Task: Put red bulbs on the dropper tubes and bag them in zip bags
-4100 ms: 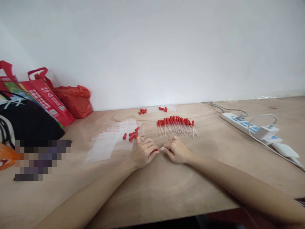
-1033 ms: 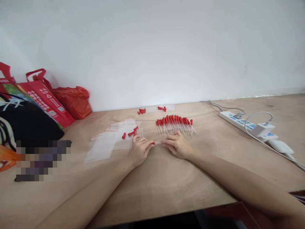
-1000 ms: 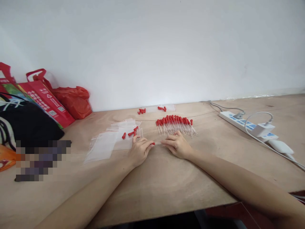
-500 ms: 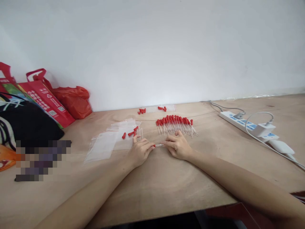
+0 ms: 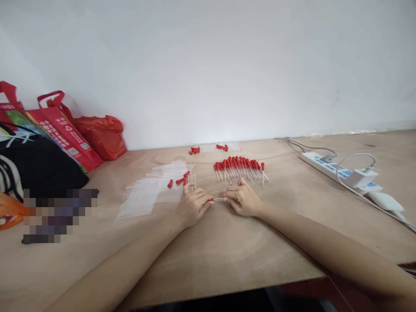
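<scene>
Red at its left end, a dropper [image 5: 218, 199] runs lengthwise nine to three o'clock: the left hand [image 5: 195, 205] pinches its bulb [image 5: 212, 200], the right hand [image 5: 242, 200] its clear tube [image 5: 220, 199], both equally near. Around it on the wooden surface [image 5: 208, 264], red bags [image 5: 66, 138] stand toward ten, red-topped droppers [image 5: 239, 167] lie at one, a power strip [image 5: 331, 167] near three; pale wall [image 5: 208, 73] at twelve.

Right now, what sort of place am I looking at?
Probably a makeshift workspace in a home or small workshop; I can't tell which. The signs are a light-brown wooden table, a row of slender clear droppers with red bulbs, and a long white plastic power strip.
</scene>
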`<state>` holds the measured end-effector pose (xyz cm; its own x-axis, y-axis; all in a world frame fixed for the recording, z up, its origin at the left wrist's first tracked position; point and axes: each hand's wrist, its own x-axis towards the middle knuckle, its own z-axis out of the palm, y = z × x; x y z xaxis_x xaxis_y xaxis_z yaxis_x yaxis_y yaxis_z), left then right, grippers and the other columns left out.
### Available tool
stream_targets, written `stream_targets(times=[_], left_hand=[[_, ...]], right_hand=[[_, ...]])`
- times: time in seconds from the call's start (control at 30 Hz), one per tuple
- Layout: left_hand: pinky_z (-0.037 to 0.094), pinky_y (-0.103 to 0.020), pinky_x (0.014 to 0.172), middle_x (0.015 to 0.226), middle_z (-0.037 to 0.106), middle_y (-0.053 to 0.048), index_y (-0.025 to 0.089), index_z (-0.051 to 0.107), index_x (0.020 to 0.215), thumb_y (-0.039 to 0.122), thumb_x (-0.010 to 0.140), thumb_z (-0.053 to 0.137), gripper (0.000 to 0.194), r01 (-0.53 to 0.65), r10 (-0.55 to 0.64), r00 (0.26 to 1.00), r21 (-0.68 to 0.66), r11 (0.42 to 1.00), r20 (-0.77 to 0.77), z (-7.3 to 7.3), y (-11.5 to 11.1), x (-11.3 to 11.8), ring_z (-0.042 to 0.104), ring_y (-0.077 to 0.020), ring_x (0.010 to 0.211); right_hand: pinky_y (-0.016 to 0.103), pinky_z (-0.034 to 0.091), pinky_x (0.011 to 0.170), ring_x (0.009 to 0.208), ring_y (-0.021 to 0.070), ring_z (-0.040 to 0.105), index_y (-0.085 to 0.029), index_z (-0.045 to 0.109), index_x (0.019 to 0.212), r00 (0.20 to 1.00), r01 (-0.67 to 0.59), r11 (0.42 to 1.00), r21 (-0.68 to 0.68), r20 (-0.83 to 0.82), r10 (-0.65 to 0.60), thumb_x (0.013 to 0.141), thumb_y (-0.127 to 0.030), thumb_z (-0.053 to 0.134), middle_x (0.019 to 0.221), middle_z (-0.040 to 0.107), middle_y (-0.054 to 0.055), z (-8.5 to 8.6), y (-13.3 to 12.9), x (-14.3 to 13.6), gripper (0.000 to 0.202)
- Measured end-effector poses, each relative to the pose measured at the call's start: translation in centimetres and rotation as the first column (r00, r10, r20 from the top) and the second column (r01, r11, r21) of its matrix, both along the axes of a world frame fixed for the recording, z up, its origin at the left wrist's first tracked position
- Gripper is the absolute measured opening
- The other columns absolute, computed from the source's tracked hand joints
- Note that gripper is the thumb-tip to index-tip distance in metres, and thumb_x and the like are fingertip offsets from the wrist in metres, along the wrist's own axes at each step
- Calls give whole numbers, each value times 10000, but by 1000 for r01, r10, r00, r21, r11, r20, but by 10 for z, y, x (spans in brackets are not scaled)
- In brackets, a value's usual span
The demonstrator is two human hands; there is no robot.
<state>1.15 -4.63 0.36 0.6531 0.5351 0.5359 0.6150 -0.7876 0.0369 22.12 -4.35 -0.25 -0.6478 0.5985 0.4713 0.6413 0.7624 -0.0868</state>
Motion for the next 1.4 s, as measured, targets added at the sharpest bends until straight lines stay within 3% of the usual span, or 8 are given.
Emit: stream_targets(times=[0.47,0.63,0.83,0.93,1.0,1.13,1.27,1.4], left_hand=[[227,-391,888,656,589,5,175,551,742,230,857,380,213,113,-111,992,36,993,-60,3,2,4,527,-134,662],[220,-392,890,677,605,1,177,553,758,241,866,376,216,104,-102,993,28,994,-62,2,5,3,529,-135,681],[168,-414,921,790,647,1,216,566,849,289,875,394,188,-14,14,998,15,1000,-54,6,6,-2,550,-163,830],[183,-430,905,1013,615,-59,229,506,1044,387,803,500,288,-185,185,983,27,982,0,9,12,-13,515,-217,960],[217,-435,868,1076,582,-96,219,473,1090,401,757,543,386,-369,367,929,21,929,50,11,19,-24,490,-252,994],[266,-418,800,1002,592,-93,206,529,950,355,749,535,250,-612,614,788,-49,789,41,11,30,-46,486,-264,965],[281,-407,779,914,597,-74,203,563,837,366,769,503,187,-666,666,745,-104,739,-44,9,34,-58,497,-254,925],[285,-403,756,883,602,-69,197,580,830,374,781,490,205,-670,666,742,-90,736,-76,8,36,-59,504,-252,904]], right_hand=[[274,197,674,595,103,482,-157,572,684,999,-11,956,-294,-35,0,849,-224,377,675,629,10,6,-3,-11,265],[275,206,689,629,112,514,-172,601,728,1000,6,944,-329,5,-5,870,-232,352,692,642,12,8,-1,-14,293],[279,209,670,740,137,525,-182,614,797,994,0,982,-191,107,21,849,-261,405,795,636,38,23,-6,-9,230],[278,239,674,758,149,542,-198,629,821,995,83,971,-226,70,-69,825,-239,429,796,643,33,27,-2,-10,205],[273,270,675,746,148,558,-201,611,919,975,204,933,-296,-28,-222,825,-247,422,812,651,32,27,8,-15,216],[282,292,705,811,174,575,-171,505,1065,839,461,815,-350,-127,-529,809,-269,432,867,651,48,23,38,-35,284],[330,255,746,821,202,584,-152,492,1012,767,612,735,-293,-7,-642,804,-258,404,837,648,78,17,63,-60,249],[361,227,757,800,217,588,-125,540,932,748,654,717,-242,68,-660,781,-226,407,850,642,127,12,72,-74,225]])
